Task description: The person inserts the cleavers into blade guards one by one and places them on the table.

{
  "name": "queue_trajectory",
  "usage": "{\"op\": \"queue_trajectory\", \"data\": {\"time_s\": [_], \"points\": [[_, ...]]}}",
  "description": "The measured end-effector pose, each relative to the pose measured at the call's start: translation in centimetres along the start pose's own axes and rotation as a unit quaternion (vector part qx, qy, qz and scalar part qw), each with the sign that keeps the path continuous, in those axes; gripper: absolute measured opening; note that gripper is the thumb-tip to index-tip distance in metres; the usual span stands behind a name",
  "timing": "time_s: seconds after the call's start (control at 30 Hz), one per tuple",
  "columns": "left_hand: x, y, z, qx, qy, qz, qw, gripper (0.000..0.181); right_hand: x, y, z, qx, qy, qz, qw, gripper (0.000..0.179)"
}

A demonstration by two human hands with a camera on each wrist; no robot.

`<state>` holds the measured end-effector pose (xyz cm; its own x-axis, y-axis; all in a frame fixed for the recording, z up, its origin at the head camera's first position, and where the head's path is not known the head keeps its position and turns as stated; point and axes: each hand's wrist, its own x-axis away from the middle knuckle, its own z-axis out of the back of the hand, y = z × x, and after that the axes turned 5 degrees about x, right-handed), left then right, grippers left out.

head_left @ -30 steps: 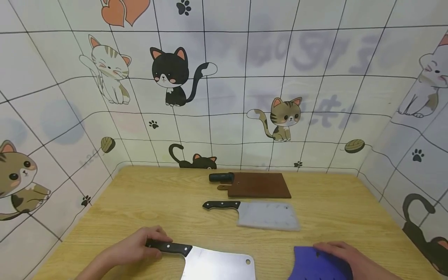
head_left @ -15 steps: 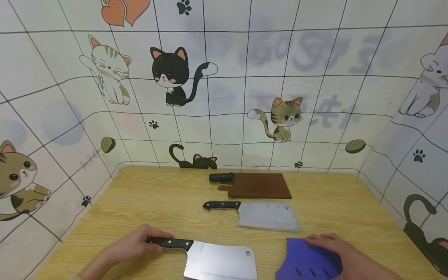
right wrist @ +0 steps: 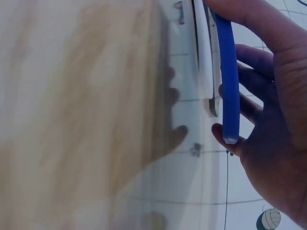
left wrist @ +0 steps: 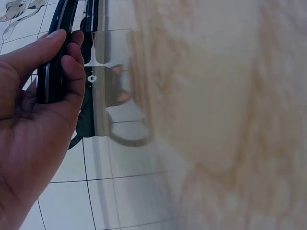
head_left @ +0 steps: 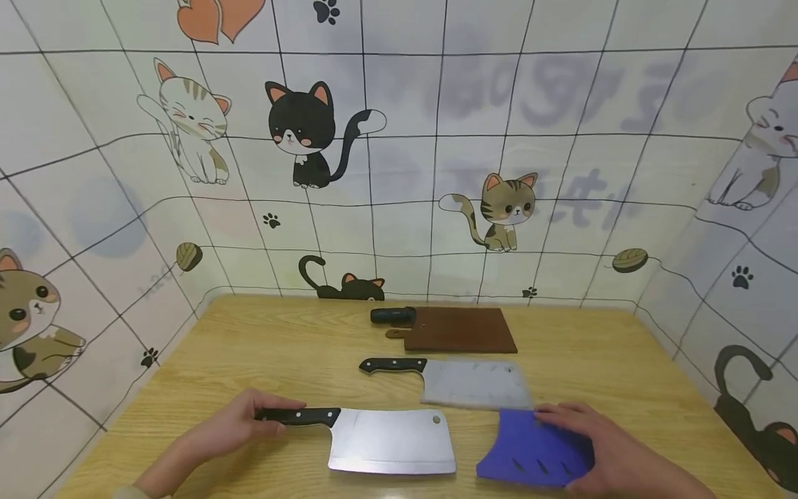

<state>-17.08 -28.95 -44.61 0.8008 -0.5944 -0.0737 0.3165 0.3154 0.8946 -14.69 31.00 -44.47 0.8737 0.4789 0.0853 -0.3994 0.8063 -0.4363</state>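
Note:
In the head view my left hand (head_left: 233,430) grips the black riveted handle (head_left: 299,416) of a steel cleaver (head_left: 393,442), thumb and fingers around its butt end. Its blade points right, with the lower edge toward me. My right hand (head_left: 614,450) holds a flat blue piece (head_left: 536,450) by its right side, fingers on the far edge and thumb at the near one. This piece has a curved left side and several dark slits. Edge-on in the right wrist view, the blue piece (right wrist: 230,81) lies between thumb and fingers. The left wrist view shows the cleaver's handle (left wrist: 52,72) in my hand.
A second cleaver with a black handle (head_left: 395,365) and pale whitish blade (head_left: 476,383) lies just behind. Farther back sits a flat brown rectangular piece (head_left: 464,329) with a black handle (head_left: 393,316) at its left. Cat-printed walls (head_left: 399,229) enclose the wooden table (head_left: 262,346).
Both hands have moved away from me across the table. The cleaver has come fully into view, and the blue piece has shifted forward and left, closer to the blade's tip end.

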Motion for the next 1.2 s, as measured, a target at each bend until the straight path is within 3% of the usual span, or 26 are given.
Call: {"op": "queue_trajectory", "data": {"time_s": [0.17, 0.3, 0.43, 0.57, 0.8, 1.2], "points": [[-0.3, 0.3, 0.3, 0.001, 0.031, 0.017, 0.9994, 0.037, -0.9, -0.9, 0.1, 0.041, 0.055, 0.054, 0.9962, 0.09], [-0.8, 0.7, 0.4, 0.005, 0.047, 0.039, 0.9981, 0.039, -2.0, -1.3, 0.1, 0.058, 0.113, 0.121, 0.9846, 0.09], [-1.1, 0.9, 0.2, -0.014, 0.05, 0.04, 0.9979, 0.039, -3.1, -1.7, 0.4, 0.065, 0.146, 0.16, 0.9742, 0.09], [-1.6, 0.9, 0.1, -0.028, 0.059, 0.037, 0.9972, 0.039, -3.9, -2.2, 0.6, 0.073, 0.148, 0.169, 0.9718, 0.089], [-2.3, 0.8, -0.1, -0.014, 0.066, 0.04, 0.9969, 0.04, -4.5, -2.2, 0.2, 0.061, 0.159, 0.207, 0.9633, 0.089], [-2.9, 1.3, 0.0, -0.006, 0.078, 0.065, 0.9948, 0.041, -4.5, -2.2, -0.1, 0.037, 0.118, 0.203, 0.9713, 0.091]]}}
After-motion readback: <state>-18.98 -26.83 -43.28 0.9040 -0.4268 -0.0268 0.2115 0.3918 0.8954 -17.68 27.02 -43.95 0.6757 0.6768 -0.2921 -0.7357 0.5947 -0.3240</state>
